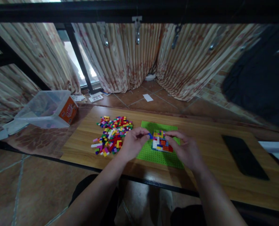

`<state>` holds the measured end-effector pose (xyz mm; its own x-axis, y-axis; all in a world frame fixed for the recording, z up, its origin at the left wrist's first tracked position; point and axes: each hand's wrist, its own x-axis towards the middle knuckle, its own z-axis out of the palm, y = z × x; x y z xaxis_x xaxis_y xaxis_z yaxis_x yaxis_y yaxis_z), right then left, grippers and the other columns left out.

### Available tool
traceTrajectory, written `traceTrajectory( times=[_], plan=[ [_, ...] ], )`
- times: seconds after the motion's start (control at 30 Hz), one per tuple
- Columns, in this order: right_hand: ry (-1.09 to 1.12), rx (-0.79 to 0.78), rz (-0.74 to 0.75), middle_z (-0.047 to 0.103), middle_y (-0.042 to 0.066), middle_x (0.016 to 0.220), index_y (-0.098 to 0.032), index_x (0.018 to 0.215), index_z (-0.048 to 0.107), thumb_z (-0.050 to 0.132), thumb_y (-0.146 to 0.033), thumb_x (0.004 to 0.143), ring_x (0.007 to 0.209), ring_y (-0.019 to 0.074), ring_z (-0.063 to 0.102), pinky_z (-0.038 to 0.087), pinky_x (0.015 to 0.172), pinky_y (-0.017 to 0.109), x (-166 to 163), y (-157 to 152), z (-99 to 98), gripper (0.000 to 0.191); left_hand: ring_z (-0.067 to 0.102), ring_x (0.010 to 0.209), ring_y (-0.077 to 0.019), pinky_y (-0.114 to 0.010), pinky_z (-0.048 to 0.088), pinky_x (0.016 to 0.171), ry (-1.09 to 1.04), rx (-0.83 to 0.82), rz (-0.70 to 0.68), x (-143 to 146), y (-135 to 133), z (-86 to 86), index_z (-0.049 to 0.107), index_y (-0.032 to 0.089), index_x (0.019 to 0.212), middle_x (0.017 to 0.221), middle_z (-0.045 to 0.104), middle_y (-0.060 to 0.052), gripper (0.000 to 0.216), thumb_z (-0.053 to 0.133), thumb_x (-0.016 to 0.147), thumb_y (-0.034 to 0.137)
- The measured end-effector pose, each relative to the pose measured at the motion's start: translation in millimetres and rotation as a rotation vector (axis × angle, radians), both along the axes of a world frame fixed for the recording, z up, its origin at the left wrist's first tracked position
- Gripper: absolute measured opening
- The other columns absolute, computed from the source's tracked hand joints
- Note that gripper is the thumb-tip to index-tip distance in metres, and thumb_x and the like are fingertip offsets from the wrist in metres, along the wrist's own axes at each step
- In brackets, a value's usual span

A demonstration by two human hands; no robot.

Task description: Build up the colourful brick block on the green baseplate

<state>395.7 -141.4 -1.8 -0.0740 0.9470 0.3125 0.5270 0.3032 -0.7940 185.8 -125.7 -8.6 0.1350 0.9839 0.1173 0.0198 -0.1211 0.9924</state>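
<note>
Between the thumb and forefinger of my left hand (133, 145) is a small blue toy brick (150, 135), pinched just left of a built block of bricks. That multicoloured brick build (158, 143) sits on a green studded baseplate (144, 153) and shows white, yellow, red, blue and orange pieces. My right hand (186, 149) is at the right side of the build, thumb and forefinger curled close to its upper right corner. Whether a piece is between those fingertips is too small to make out. Left of my left hand lies a loose pile of coloured bricks (113, 133).
The wooden board (83, 138) carries all this. A dark flat slab (245, 156) lies at its right, near white papers (273, 152). Beyond the left end stands a clear plastic box (45, 108) with an orange label. A black bar (139, 12) with hanging clips crosses overhead.
</note>
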Motion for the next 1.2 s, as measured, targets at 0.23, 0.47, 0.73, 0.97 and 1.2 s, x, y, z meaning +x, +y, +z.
traceTrajectory(
  times=[0.23,0.47,0.73,0.97,1.2],
  plan=[
    [0.076,-0.118,0.003,0.076,0.004,0.099,-0.026,0.094,0.076,0.062,-0.043,0.084,0.093,0.0236,0.069,0.052,0.087,0.040,-5.4,-2.9,-0.7,0.024,0.061,0.069,-0.0103,-0.022,0.049,0.068,-0.220,-0.116,-0.056,45.4,-3.2,-9.7,0.065,0.015,0.084,0.077,0.067,-0.001,0.010,0.068,0.075,0.020],
    [-0.124,-0.028,-0.041,0.072,0.006,0.095,-0.027,0.093,0.076,0.058,-0.041,0.087,0.091,0.0236,0.066,0.050,0.086,0.041,14.5,5.3,-9.7,0.024,0.054,0.058,-0.0101,-0.021,0.042,0.055,0.167,-0.064,0.092,36.3,3.8,-18.4,0.068,0.016,0.092,0.068,0.062,0.002,0.015,0.059,0.080,0.020],
    [-0.203,0.046,-0.096,0.064,0.006,0.102,-0.028,0.088,0.078,0.062,-0.039,0.084,0.098,0.0241,0.060,0.047,0.091,0.044,14.5,10.7,-25.1,0.020,0.061,0.069,-0.0134,-0.024,0.048,0.064,0.396,-0.056,0.119,37.3,6.0,-16.6,0.069,0.015,0.101,0.080,0.069,-0.002,0.023,0.060,0.081,0.020],
    [-0.099,-0.030,-0.165,0.062,0.006,0.106,-0.028,0.077,0.077,0.069,-0.040,0.075,0.103,0.0249,0.059,0.046,0.094,0.046,9.0,15.2,-29.5,0.015,0.062,0.070,-0.0138,-0.024,0.049,0.064,0.399,-0.071,0.102,39.5,6.0,-17.4,0.069,0.016,0.102,0.082,0.071,-0.003,0.024,0.059,0.081,0.020],
    [-0.002,-0.070,-0.231,0.064,0.008,0.105,-0.026,0.075,0.077,0.072,-0.039,0.070,0.099,0.0255,0.062,0.049,0.090,0.044,5.5,19.0,-32.2,0.015,0.065,0.076,-0.0144,-0.026,0.052,0.070,0.369,-0.070,0.115,42.7,8.1,-21.2,0.066,0.017,0.107,0.099,0.072,-0.005,0.027,0.059,0.081,0.019]
  ],
)
